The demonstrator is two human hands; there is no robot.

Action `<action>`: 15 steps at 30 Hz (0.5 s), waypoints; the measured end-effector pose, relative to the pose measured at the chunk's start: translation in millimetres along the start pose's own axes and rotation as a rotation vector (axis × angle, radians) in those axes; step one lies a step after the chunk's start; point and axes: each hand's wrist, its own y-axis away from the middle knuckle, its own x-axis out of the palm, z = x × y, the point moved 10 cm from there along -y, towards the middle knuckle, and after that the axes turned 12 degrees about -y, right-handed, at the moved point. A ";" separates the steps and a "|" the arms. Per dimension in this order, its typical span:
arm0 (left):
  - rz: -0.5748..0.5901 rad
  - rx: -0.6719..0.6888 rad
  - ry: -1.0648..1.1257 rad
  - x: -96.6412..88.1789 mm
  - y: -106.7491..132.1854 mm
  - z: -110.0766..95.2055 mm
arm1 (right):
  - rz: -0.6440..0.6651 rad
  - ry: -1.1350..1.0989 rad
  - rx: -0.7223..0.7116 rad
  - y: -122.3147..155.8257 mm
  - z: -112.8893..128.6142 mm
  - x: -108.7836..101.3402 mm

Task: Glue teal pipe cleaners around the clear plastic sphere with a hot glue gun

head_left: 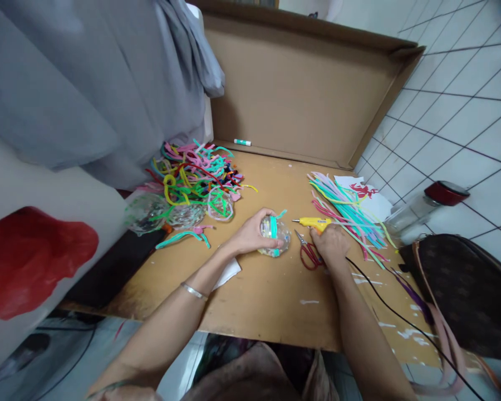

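Observation:
My left hand is wrapped round a clear, bottle-like plastic piece with turquoise pipe cleaner strips on it. One strip end sticks up at its far side. In my right hand is a yellow hot glue gun, its nozzle pointing left toward the clear piece but apart from it. Red-handled scissors lie on the table just left of my right hand, blades toward the clear piece. A white paper rests partly under my left forearm.
A tangled heap of pipe cleaners and clear plastic pieces lie at the left. Straight pipe cleaners spread at the right, near a bottle with a red lid and a brown bag. The black cord crosses the right side.

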 end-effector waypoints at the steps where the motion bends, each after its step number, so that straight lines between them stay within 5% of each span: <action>1: -0.002 0.003 -0.002 0.0 -0.1 -0.2 | -0.015 0.011 -0.014 0.7 1.7 -2.3; 5: 0.002 -0.002 0.007 0.6 0.7 -1.7 | -0.138 -0.036 -0.193 4.6 20.4 -22.0; 9: 0.002 -0.004 0.010 0.8 1.0 -2.4 | -0.274 -0.516 -0.544 26.0 53.7 -54.8; 12: -0.003 0.011 0.017 1.3 0.1 -2.1 | -0.275 -0.796 -0.739 48.3 75.7 -72.8; 15: -0.010 0.037 0.018 1.8 -0.7 -3.3 | -0.202 -0.828 -0.829 62.7 98.1 -78.6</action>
